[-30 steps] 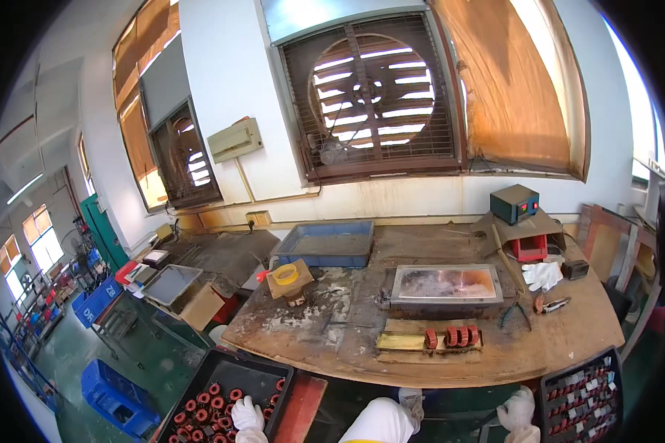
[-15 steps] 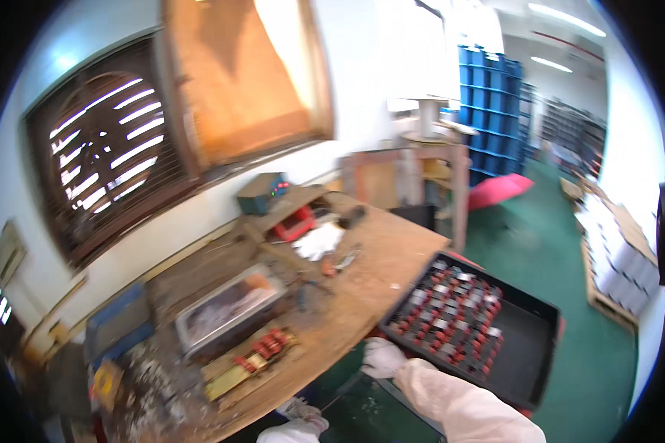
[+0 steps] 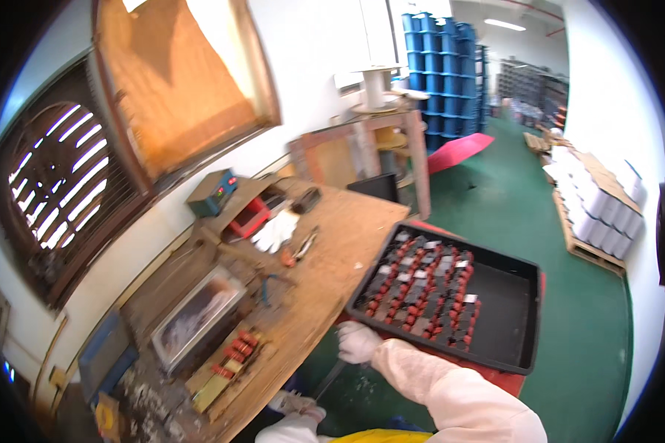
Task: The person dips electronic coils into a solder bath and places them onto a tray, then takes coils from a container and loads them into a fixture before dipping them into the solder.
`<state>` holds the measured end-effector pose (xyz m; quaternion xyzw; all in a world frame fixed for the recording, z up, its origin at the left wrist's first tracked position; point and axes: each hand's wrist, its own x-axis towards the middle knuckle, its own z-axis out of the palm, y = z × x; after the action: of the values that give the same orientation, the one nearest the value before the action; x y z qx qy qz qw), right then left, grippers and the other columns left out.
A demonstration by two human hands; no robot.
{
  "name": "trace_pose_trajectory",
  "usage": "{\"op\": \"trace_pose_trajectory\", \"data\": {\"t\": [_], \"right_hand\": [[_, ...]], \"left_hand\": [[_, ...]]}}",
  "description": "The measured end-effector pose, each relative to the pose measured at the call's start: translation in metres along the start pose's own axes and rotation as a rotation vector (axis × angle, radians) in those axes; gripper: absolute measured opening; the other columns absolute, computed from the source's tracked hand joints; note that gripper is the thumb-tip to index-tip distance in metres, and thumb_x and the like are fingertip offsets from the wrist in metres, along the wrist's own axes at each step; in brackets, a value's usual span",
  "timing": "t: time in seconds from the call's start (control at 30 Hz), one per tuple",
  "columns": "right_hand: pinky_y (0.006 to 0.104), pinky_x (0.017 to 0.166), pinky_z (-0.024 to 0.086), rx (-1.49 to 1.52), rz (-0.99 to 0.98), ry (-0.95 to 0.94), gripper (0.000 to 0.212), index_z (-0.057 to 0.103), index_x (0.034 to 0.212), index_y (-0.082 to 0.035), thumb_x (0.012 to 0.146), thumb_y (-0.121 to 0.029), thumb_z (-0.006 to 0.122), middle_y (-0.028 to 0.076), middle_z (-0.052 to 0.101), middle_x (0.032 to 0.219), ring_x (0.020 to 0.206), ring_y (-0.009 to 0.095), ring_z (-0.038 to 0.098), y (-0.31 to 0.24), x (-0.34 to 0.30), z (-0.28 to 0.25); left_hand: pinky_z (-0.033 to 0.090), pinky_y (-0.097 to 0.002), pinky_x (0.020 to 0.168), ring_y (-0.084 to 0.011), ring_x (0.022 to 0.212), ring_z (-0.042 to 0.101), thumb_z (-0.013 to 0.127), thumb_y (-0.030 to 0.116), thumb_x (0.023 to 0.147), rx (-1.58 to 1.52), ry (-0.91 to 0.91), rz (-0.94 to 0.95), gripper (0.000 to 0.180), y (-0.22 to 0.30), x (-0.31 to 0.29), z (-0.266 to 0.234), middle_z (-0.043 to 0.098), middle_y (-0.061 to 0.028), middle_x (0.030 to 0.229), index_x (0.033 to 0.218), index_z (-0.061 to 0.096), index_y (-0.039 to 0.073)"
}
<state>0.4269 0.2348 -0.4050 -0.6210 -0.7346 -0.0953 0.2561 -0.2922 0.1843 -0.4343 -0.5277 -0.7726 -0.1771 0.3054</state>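
Observation:
My right hand (image 3: 358,342), in a white glove, is closed beside the near left corner of a black tray (image 3: 504,362). A thin dark bar (image 3: 330,380) runs down from under it; whether the fingers grip this bar is unclear. Rows of small red-and-black parts (image 3: 421,288), some with pale tops, fill the tray's left and middle. My left hand (image 3: 297,403) is low at the bottom edge, below the workbench (image 3: 340,244); its fingers are too unclear to read. The tray rests on a red surface (image 3: 506,382) beside the bench.
On the bench are a metal-rimmed bin (image 3: 198,317), a row of red coils (image 3: 236,354), pliers (image 3: 270,288), white gloves (image 3: 275,230) and a small box with lit digits (image 3: 213,193). Beyond stand blue stacked crates (image 3: 442,81) and a pallet of white rolls (image 3: 598,199).
The whole view has swung to the right, so bench and tray appear farther left. My right hand remains by the tray's corner, and yellow cloth now shows at the bottom edge.

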Motion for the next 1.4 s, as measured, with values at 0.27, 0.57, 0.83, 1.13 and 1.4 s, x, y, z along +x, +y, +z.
{"op": "trace_pose_trajectory", "data": {"t": [0.27, 0.57, 0.83, 1.13, 1.4], "right_hand": [[0.0436, 0.099, 0.046, -0.095, 0.02, -0.055, 0.026, 0.071, 0.062, -0.008, 0.066, -0.034, 0.071, 0.007, 0.063, 0.068, 0.092, 0.029, 0.061, 0.006, -0.003, -0.007], [0.0449, 0.1, 0.047, -0.008, 0.054, -0.047, 0.013, 0.072, 0.065, -0.008, 0.064, -0.021, 0.076, 0.007, 0.068, 0.075, 0.098, 0.031, 0.061, -0.007, 0.008, -0.004], [0.0439, 0.1, 0.047, 0.01, 0.03, 0.028, 0.013, 0.072, 0.063, -0.007, 0.064, -0.02, 0.074, 0.006, 0.068, 0.073, 0.094, 0.028, 0.063, 0.002, 0.004, 0.003], [0.0457, 0.1, 0.047, 0.087, 0.02, 0.043, 0.011, 0.07, 0.061, -0.008, 0.063, -0.017, 0.075, 0.007, 0.066, 0.071, 0.09, 0.028, 0.063, -0.001, 0.008, 0.0], [0.0455, 0.101, 0.047, 0.082, 0.012, 0.039, 0.012, 0.068, 0.06, -0.008, 0.062, -0.017, 0.076, 0.007, 0.066, 0.07, 0.088, 0.028, 0.063, -0.001, 0.011, 0.002]], "left_hand": [[0.05, -0.0397, 0.096, -0.0249, 0.103, 0.06, 0.069, 0.0, 0.084, -1.183, -0.176, -0.514, 0.044, 0.073, 0.07, -0.035, 0.059, -0.0146, 0.116, 0.124, 0.052, -0.003], [0.047, -0.0403, 0.09, -0.0353, 0.1, 0.058, 0.077, 0.01, 0.077, -0.869, -0.287, 0.247, 0.034, 0.206, 0.153, -0.077, 0.06, -0.0167, 0.104, 0.107, 0.062, 0.004], [0.051, -0.0398, 0.089, -0.0322, 0.107, 0.06, 0.07, 0.009, 0.075, -0.863, -0.311, 0.698, 0.037, 0.337, 0.207, -0.087, 0.063, -0.0089, 0.11, 0.11, 0.061, 0.012], [0.051, -0.0379, 0.086, -0.0262, 0.101, 0.058, 0.061, 0.014, 0.08, -0.502, -0.16, 1.115, 0.025, 0.384, 0.217, -0.056, 0.058, -0.0044, 0.11, 0.105, 0.06, 0.019], [0.052, -0.0394, 0.085, -0.0279, 0.102, 0.059, 0.059, 0.013, 0.082, -0.524, -0.142, 1.182, 0.03, 0.387, 0.22, -0.043, 0.058, -0.0072, 0.107, 0.112, 0.059, 0.019]]}}
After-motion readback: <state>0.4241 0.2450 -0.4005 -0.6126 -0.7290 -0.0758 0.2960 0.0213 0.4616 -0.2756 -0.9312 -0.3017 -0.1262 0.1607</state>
